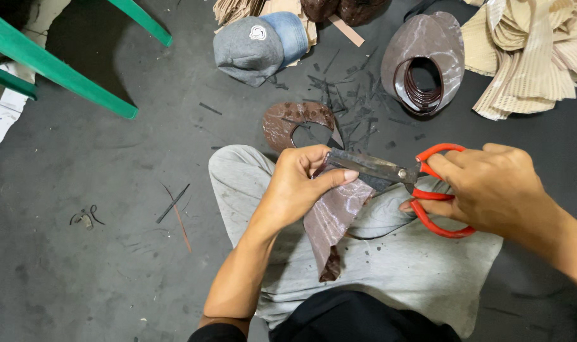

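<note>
Scissors with red loop handles and dull steel blades sit in the right hand, whose fingers pass through the loops and curl shut around them; the blades are nearly together, biting into the top edge of a glossy brown curved piece of leather-like sheet. The left hand pinches that same piece, thumb on top and fingers folded beneath, holding it just above the person's lap. The sheet hangs down from the pinch over light grey trousers, its darker narrow end pointing toward the near edge of the floor.

On the dark grey floor, just beyond the knee, lies another brown cut piece with a horseshoe opening, surrounded by thin dark offcut slivers. Farther out, toward the far edge, a stack of brown oval pieces with cut-out centres rests beside a heap of beige ribbed fabric at the far right corner. A grey cap and a blue denim cap lie together near the far edge's middle. Green plastic furniture legs cross the far left corner.
</note>
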